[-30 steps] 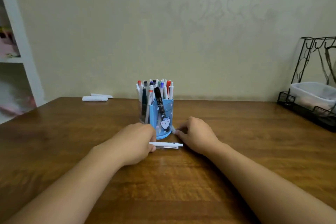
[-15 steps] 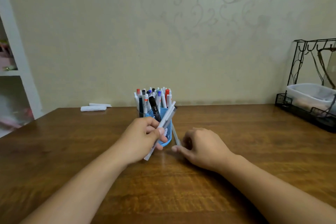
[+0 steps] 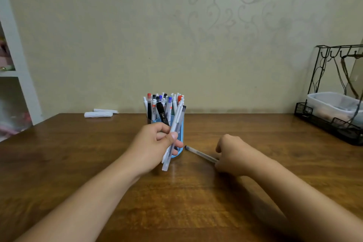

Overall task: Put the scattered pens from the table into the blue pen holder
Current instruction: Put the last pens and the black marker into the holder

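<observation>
nearly done: blue pen holder (image 3: 177,133) is sitting mid-surface, packed. left hand (image 3: 151,147) is gripping two white pens (image 3: 173,135) beside it; right hand (image 3: 233,155) is pinching the last pen (image 3: 200,153) lying on the surface (image 3: 196,202).

Blue pen holder (image 3: 179,124) mostly hidden behind left hand (image 3: 151,145); right hand (image 3: 233,155) covers clear pen's (image 3: 200,153) rear end.
</observation>
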